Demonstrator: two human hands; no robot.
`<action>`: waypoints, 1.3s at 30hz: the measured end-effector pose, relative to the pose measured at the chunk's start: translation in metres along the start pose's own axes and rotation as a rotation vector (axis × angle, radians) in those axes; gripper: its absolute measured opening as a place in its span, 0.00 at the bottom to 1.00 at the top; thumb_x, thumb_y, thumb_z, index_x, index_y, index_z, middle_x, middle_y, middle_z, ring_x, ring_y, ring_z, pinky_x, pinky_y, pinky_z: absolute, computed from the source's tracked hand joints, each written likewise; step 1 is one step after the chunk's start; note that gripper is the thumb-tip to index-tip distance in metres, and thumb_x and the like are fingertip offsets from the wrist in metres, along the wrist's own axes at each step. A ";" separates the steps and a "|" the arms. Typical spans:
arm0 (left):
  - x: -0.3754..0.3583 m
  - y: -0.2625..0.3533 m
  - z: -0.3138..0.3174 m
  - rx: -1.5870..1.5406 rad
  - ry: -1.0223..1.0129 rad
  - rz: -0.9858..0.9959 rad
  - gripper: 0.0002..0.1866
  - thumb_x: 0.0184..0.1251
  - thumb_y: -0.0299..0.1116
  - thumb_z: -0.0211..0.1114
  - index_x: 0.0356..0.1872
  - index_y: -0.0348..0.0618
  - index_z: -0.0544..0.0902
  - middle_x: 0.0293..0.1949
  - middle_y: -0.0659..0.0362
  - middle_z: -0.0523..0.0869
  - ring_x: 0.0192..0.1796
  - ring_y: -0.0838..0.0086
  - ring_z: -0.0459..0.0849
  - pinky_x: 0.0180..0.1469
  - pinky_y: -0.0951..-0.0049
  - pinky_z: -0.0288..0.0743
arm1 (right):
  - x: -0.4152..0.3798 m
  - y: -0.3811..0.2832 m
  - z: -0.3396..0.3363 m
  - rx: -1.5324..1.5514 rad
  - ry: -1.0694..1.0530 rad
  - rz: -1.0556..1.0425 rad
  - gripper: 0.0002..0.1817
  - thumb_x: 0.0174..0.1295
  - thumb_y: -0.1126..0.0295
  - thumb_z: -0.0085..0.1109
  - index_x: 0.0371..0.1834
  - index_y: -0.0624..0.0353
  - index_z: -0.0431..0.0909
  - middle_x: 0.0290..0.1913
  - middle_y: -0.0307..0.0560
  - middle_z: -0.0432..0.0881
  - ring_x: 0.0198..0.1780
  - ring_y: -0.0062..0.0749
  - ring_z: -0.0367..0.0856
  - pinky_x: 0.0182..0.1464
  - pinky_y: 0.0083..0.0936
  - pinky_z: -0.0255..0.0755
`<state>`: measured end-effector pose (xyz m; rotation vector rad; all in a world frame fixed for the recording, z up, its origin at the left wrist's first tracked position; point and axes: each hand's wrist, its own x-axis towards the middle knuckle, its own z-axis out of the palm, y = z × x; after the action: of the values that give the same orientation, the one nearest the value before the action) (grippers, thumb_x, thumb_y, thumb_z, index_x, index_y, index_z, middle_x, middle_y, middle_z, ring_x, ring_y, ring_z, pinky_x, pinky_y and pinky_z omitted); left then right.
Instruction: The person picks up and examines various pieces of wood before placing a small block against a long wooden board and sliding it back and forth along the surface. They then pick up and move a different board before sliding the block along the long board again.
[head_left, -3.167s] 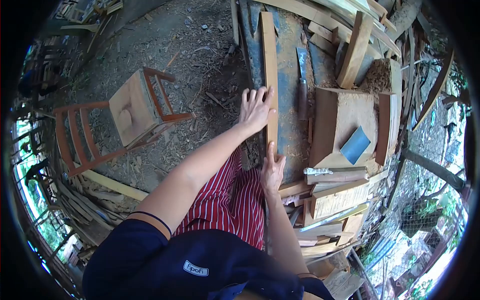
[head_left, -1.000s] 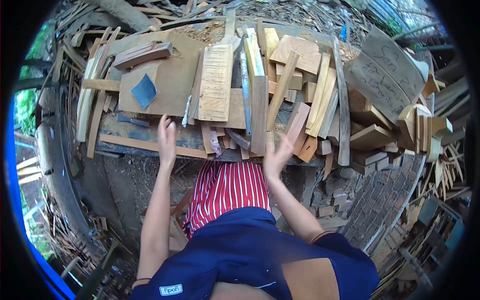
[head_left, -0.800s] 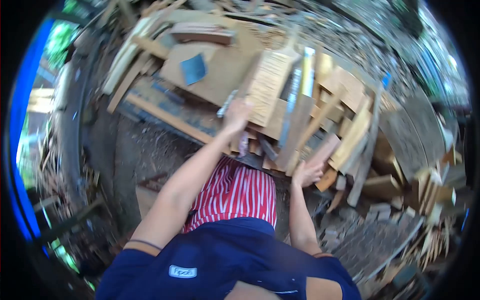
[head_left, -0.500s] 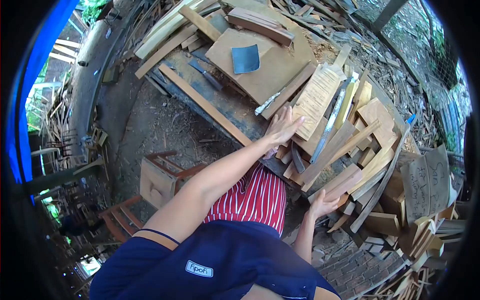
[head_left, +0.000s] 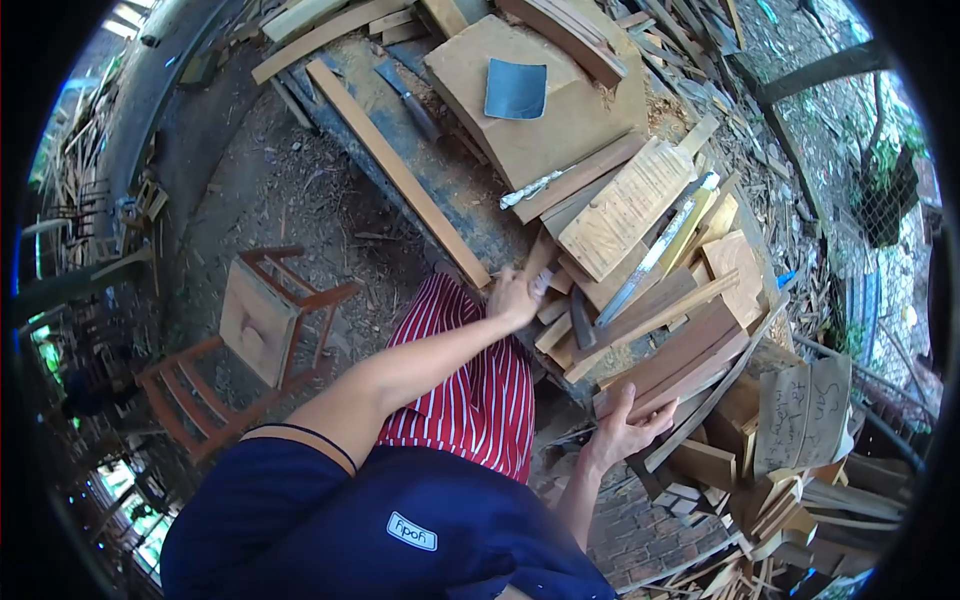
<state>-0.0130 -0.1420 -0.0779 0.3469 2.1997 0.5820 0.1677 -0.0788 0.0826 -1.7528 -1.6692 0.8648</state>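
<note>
My left hand (head_left: pixel 515 300) is closed at the bench's near edge, beside the end of a long wooden strip (head_left: pixel 395 170). A narrow piece of wood (head_left: pixel 541 252) rises just past its fingers; what the fist holds is hidden. My right hand (head_left: pixel 628 432) grips the near end of a reddish-brown wooden piece (head_left: pixel 680 355), its thumb on one side and fingers on the other. Between the hands lie a dark curved blade (head_left: pixel 582 320) and mixed offcuts. A pale board with writing (head_left: pixel 627 208) and a long metal blade or ruler (head_left: pixel 645 262) rest beyond.
A dark square sheet (head_left: pixel 516 90) lies on a broad board (head_left: pixel 560 150). A wooden-handled tool (head_left: pixel 412 105) rests on the workbench (head_left: pixel 345 115). To the left is a wooden chair (head_left: pixel 258 322). A written cardboard sign (head_left: pixel 803 420) stands among scrap wood at right.
My left hand has left the pale board, moved down and left, and closed. My right hand stays at the reddish-brown piece, more of which now shows. The camera view has shifted.
</note>
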 end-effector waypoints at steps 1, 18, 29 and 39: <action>-0.006 0.002 0.012 -0.008 0.012 0.000 0.22 0.65 0.39 0.61 0.54 0.33 0.75 0.56 0.43 0.72 0.59 0.47 0.75 0.60 0.52 0.73 | -0.002 -0.004 -0.002 -0.030 -0.044 -0.016 0.41 0.62 0.67 0.69 0.74 0.67 0.56 0.61 0.50 0.64 0.65 0.39 0.67 0.65 0.35 0.66; -0.064 0.002 -0.085 -1.620 0.064 0.040 0.33 0.71 0.58 0.60 0.63 0.40 0.70 0.53 0.57 0.79 0.54 0.74 0.79 0.58 0.71 0.73 | 0.017 -0.053 0.114 0.373 -1.522 0.080 0.43 0.63 0.68 0.64 0.78 0.63 0.51 0.72 0.56 0.66 0.71 0.37 0.68 0.71 0.31 0.61; -0.029 -0.026 -0.093 -1.293 0.591 -0.103 0.28 0.72 0.50 0.61 0.58 0.34 0.71 0.53 0.48 0.79 0.58 0.65 0.77 0.59 0.65 0.70 | -0.008 -0.050 0.217 -0.062 -1.420 -0.775 0.54 0.54 0.62 0.63 0.80 0.61 0.38 0.64 0.67 0.66 0.63 0.61 0.71 0.63 0.42 0.69; 0.000 -0.063 -0.106 -1.184 0.595 -0.066 0.20 0.81 0.45 0.48 0.60 0.40 0.74 0.41 0.61 0.80 0.39 0.80 0.76 0.43 0.77 0.72 | 0.023 -0.048 0.230 0.809 -1.774 1.063 0.41 0.52 0.48 0.58 0.61 0.73 0.68 0.43 0.64 0.80 0.40 0.51 0.82 0.39 0.47 0.81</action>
<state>-0.0985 -0.2266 -0.0513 -0.5874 1.9329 1.9597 -0.0402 -0.0609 -0.0270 -0.8818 -0.3477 3.5120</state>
